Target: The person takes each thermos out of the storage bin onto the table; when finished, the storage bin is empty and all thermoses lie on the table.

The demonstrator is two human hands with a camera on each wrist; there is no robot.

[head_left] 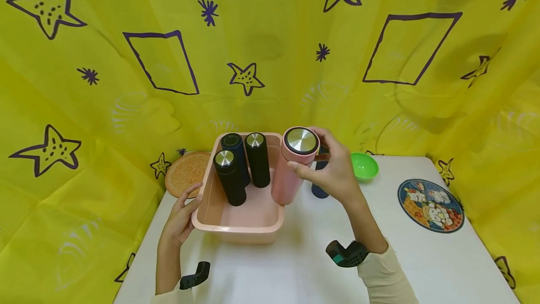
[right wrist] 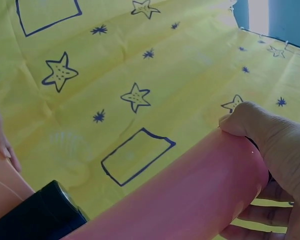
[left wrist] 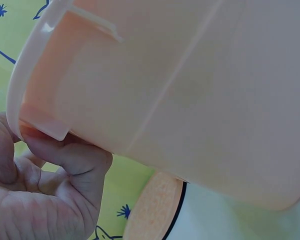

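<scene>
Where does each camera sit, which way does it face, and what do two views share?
Head: worn on the head, facing forward and down at the pink bin and pink bottle; left hand, right hand and forearms show.
Left wrist: worn there, facing the bin's side wall; the left hand shows, holding the rim.
Right wrist: worn there, facing the pink bottle and yellow curtain; the right hand and part of the left show.
Head and left wrist share the round tan board.
</scene>
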